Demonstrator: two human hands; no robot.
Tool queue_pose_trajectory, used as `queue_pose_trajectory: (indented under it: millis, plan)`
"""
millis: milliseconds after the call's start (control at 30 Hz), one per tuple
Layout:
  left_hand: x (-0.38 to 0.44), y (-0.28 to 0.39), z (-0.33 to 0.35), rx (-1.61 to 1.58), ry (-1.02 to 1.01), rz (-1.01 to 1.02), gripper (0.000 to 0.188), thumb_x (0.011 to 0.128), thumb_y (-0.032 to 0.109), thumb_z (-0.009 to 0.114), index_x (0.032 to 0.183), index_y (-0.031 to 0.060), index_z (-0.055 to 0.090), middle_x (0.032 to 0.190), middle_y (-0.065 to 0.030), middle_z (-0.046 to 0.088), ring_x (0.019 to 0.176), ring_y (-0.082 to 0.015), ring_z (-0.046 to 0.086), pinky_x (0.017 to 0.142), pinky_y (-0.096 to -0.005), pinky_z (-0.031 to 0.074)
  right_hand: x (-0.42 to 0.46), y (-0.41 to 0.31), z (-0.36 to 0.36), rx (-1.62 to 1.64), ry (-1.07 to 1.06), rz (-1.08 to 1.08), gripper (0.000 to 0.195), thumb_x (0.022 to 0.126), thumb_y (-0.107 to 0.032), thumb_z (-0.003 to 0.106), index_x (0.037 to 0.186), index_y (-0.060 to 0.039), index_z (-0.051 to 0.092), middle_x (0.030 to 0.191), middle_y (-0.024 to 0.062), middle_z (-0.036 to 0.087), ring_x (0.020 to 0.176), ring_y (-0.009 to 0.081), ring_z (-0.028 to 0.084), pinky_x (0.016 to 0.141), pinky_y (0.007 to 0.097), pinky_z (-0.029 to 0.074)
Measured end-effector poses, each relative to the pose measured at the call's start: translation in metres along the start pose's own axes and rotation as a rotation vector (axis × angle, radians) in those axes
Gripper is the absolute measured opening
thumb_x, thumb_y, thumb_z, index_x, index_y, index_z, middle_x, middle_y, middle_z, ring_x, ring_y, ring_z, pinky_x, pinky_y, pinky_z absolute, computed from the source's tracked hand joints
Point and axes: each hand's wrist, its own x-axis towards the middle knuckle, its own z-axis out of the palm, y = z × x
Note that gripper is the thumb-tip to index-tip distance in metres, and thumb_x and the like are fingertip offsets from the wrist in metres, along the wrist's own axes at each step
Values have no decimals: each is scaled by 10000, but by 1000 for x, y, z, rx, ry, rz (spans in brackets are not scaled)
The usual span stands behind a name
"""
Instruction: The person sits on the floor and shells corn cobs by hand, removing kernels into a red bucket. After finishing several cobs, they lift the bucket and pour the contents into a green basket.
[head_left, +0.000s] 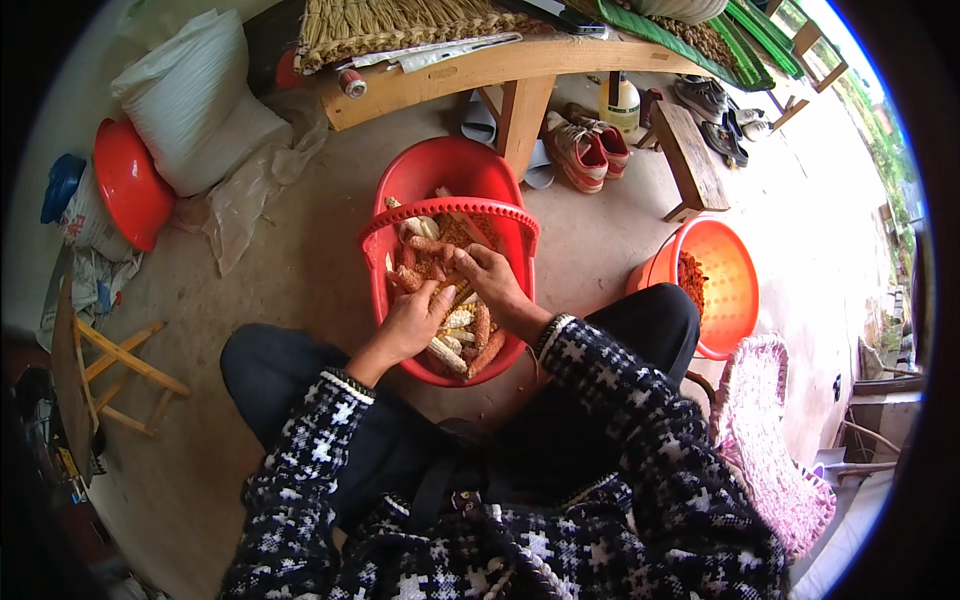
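Observation:
A red plastic basket (442, 161) stands on the floor between my bent knees, its arched handle (450, 208) across the top. Both my hands are over its near half. My left hand (412, 322) grips an ear of corn (459, 290) with yellow kernels, partly covered by fingers. From the other side my right hand (495, 281) holds the same ear, thumb and fingers bent. Around them lie several bare reddish cobs (487, 352) and whitish cobs (448, 354). Loose kernels (480, 226) cover part of the basket's far end.
An orange bucket (739, 285) with reddish-orange contents stands by my right knee. Beyond the basket are a wooden bench (517, 120), sneakers (581, 150) and a small wooden stool (690, 161). Leftward are a white sack (202, 112), a red basin (131, 184) and a folding stool (124, 367).

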Motion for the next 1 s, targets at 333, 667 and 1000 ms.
queue_pose_trajectory:
  millis: [333, 667, 1000]
  plan:
    - [16, -9, 4, 40, -79, -180, 495, 1039, 394, 340, 1142, -31, 570, 1003, -233, 665, 967, -381, 642, 828, -424, 496, 7, 11, -9, -71, -35, 4, 357, 1021, -327, 485, 1026, -1, 630, 944, 18, 633, 884, 86, 555, 803, 258, 463]
    - [33, -53, 28, -244, 54, -285, 660, 1013, 524, 322, 1138, -65, 592, 895, -241, 657, 896, -352, 641, 864, -446, 474, -2, -25, -4, 474, -229, 35, 462, 1045, -369, 365, 1188, 25, 558, 1044, 106, 627, 964, 183, 597, 891, 330, 475]
    - [27, -4, 12, -614, -129, -436, 532, 1014, 504, 329, 1087, 30, 560, 585, -35, 523, 391, -137, 514, 330, -259, 413, -6, -30, -12, 664, -280, 165, 329, 1042, -230, 385, 1234, 3, 515, 1141, 106, 588, 1106, 206, 549, 981, 356, 446]
